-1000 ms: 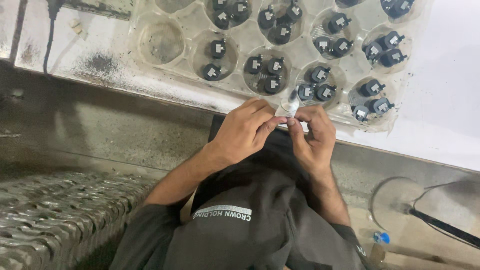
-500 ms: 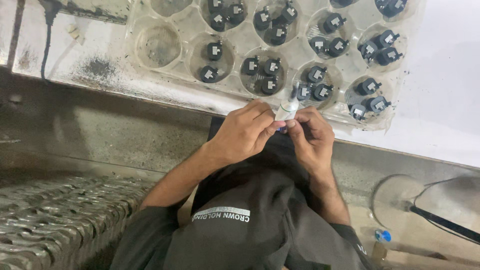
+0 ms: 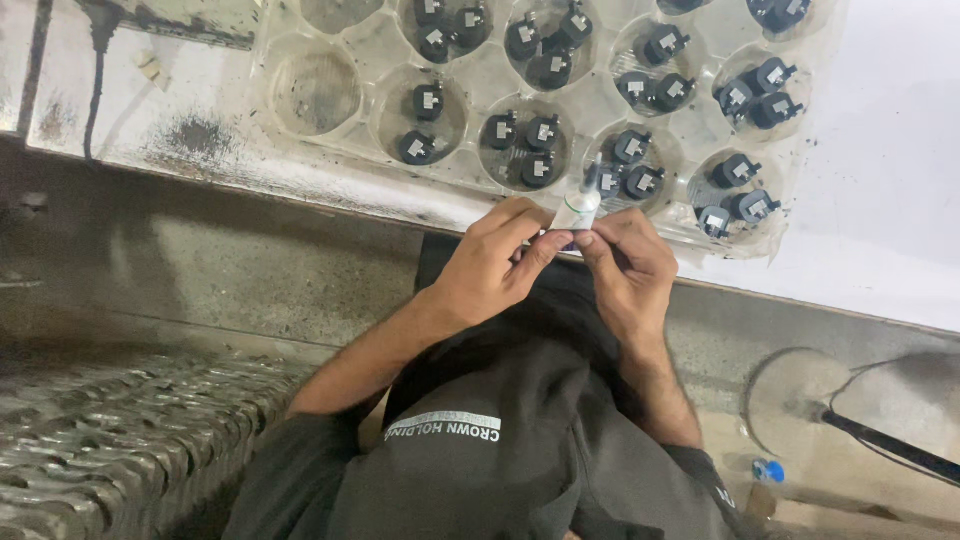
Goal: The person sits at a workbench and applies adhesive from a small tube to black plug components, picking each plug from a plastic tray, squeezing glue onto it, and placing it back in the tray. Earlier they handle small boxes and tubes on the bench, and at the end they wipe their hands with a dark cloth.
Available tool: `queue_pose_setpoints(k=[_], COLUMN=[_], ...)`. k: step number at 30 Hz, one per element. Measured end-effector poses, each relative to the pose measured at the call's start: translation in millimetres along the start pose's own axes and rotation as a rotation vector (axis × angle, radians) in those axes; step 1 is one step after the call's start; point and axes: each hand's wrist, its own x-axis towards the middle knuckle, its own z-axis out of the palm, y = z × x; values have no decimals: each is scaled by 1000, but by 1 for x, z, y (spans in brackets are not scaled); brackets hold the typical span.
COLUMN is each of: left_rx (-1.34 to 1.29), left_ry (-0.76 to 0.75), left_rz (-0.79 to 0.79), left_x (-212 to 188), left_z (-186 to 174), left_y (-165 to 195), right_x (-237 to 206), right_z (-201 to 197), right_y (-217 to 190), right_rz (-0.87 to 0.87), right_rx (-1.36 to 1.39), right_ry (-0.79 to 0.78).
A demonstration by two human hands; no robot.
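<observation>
Both hands meet at the near edge of the white table. My left hand (image 3: 497,262) and my right hand (image 3: 625,268) pinch a small white tube (image 3: 577,208) with a dark tip between their fingertips; the tip points away from me. Just beyond it lies a clear plastic tray (image 3: 360,45) with round cups. Most cups hold two or three small black parts (image 3: 540,132) with pale square faces. What lies under the fingertips is hidden.
One tray cup (image 3: 315,90) at the left holds nothing. The white table top (image 3: 890,200) runs right of the tray, stained at the left. Below are a grey ledge (image 3: 200,260), ribbed metal flooring (image 3: 90,440) and a black cable (image 3: 890,445) near a round floor mark.
The view has shifted slightly, so the tray sits a little higher in the frame. Both hands stay together on the tube, with only small finger movements.
</observation>
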Motion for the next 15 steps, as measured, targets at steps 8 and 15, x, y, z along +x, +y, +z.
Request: queue_pose_setpoints(k=[8,15], left_rx=[-206,-126], left_ry=[46,98], left_rz=[-174,-38], left_x=[1,1], left_z=[-1,4], left_y=[-3,-3], right_x=[-1,0], right_z=[9,8], right_y=[-5,-4], right_rz=[167,158], right_rx=[295,326], right_ry=[-80,-12])
